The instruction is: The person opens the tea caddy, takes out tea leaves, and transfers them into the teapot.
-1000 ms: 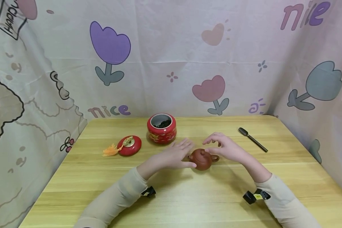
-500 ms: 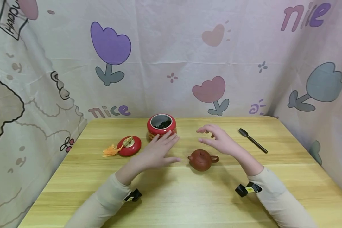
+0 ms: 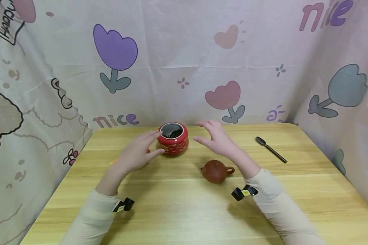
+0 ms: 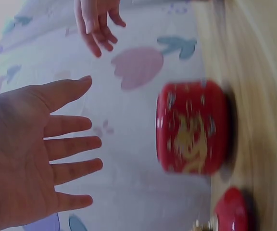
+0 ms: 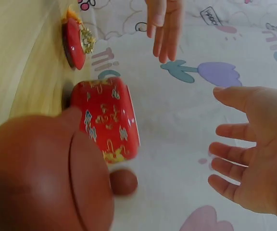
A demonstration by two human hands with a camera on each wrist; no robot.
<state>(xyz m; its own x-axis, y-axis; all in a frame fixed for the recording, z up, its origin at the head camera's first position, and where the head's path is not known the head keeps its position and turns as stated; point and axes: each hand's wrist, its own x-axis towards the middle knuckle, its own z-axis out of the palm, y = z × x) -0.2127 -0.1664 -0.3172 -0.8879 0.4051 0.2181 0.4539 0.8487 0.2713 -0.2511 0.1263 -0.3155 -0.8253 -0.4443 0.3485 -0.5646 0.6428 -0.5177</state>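
A red jar point(image 3: 173, 147) with gold patterns stands without its lid near the table's back edge, dark leaves showing inside. My left hand point(image 3: 135, 151) hovers at its left side, fingers spread, fingertips overlapping the rim in the head view. On the jar's other side my right hand point(image 3: 218, 139) hangs in the air with fingers relaxed, apart from the jar. Below that hand a brown clay teapot point(image 3: 215, 172) sits upright, its handle to the right. The red lid point(image 5: 74, 44) with a gold ornament lies left of the jar, mostly hidden behind my left hand in the head view.
A dark, long-handled scoop point(image 3: 270, 149) lies at the right back of the wooden table point(image 3: 184, 211). A printed cloth point(image 3: 171, 51) hangs behind the table and along both sides. Black wrist cameras sit on both sleeves.
Both hands have moved away from the teapot, leftward and back, to either side of the red jar. The teapot, lid and scoop have stayed in place.
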